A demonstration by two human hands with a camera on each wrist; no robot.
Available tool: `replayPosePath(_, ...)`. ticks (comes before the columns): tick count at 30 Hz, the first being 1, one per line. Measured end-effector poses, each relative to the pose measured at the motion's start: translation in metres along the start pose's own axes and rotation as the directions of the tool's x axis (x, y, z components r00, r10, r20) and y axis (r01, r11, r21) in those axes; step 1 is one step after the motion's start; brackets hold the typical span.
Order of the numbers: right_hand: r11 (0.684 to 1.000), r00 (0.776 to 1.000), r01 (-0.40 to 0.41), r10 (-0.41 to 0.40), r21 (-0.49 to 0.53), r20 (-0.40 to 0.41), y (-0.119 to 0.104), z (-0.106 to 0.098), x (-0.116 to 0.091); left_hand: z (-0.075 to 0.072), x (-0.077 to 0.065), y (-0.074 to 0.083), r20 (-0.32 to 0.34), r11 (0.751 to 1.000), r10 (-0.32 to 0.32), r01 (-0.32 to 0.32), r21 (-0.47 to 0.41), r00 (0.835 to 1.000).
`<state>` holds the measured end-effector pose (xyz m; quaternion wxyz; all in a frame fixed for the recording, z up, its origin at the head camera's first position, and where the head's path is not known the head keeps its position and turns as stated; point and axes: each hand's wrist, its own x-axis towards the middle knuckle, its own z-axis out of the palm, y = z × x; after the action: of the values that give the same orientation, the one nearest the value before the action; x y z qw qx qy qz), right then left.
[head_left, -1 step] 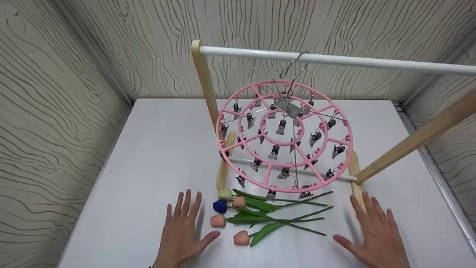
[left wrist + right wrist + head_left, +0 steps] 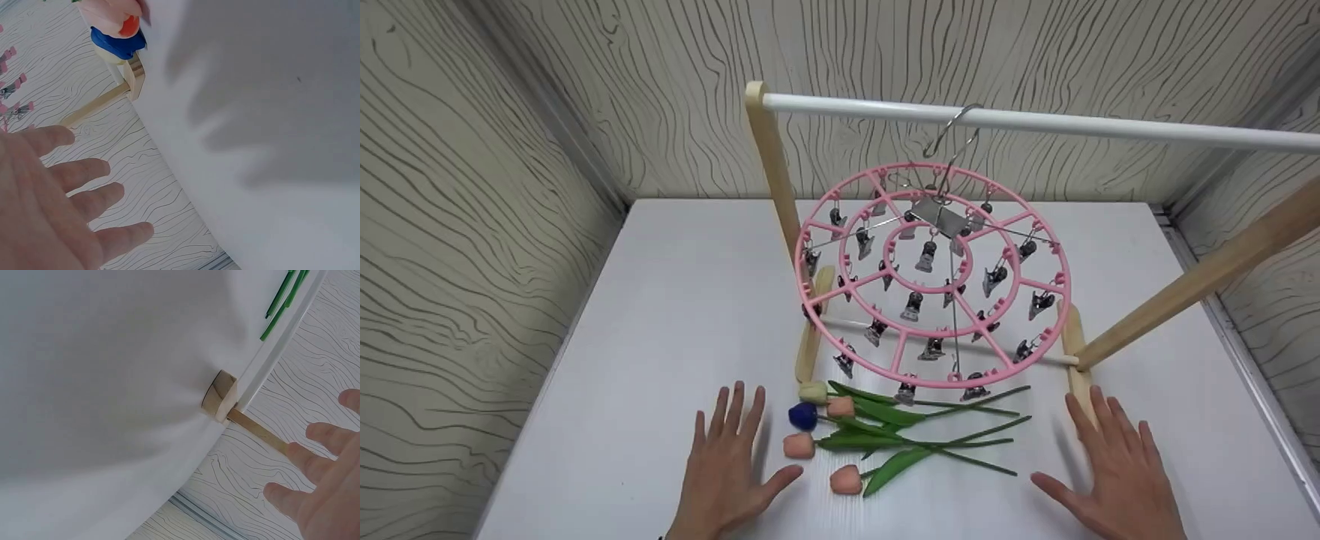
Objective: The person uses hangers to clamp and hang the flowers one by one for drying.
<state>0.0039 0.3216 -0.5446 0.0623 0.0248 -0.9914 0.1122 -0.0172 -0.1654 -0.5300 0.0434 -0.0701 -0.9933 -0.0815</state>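
Several artificial tulips lie on the white table [image 2: 682, 300], their green stems [image 2: 975, 448] pointing right. The heads are a cream tulip [image 2: 813, 391], a blue tulip [image 2: 803, 416] and three peach tulips [image 2: 846, 480]. To the left of the heads is my left hand [image 2: 724, 465], fingers spread and straight, holding nothing. My right hand [image 2: 1117, 472] is spread the same way beyond the stem ends, near the rack's right foot. Above the flowers hangs a round pink clip hanger [image 2: 901, 352] with many metal clips [image 2: 913, 306]. In the left wrist view a peach tulip [image 2: 112, 17] hides part of the blue one.
The hanger's metal hook [image 2: 960, 124] hangs over the white rod [image 2: 1072, 124] of a wooden rack. A left post [image 2: 776, 172] and a slanting right post [image 2: 1200, 292] hold the rod. Wood-grain patterned walls [image 2: 682, 82] enclose the table at the back and sides.
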Motion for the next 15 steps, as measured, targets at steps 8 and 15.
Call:
replayPosePath(8, 1.000, 1.000, -0.008, 0.008, -0.005, -0.001, -0.0010, -0.0004, 0.0016, -0.0038, 0.0008, 0.0012, 0.013, 1.000, 0.008, -0.008, 0.001, 1.000)
replayPosePath(15, 0.999, 0.999, -0.046, 0.046, 0.019, 0.013, 0.0025, 0.0013, 0.0058, -0.0011, 0.0041, -0.0003, -0.024, 0.999, 0.010, -0.011, -0.038, 1.000)
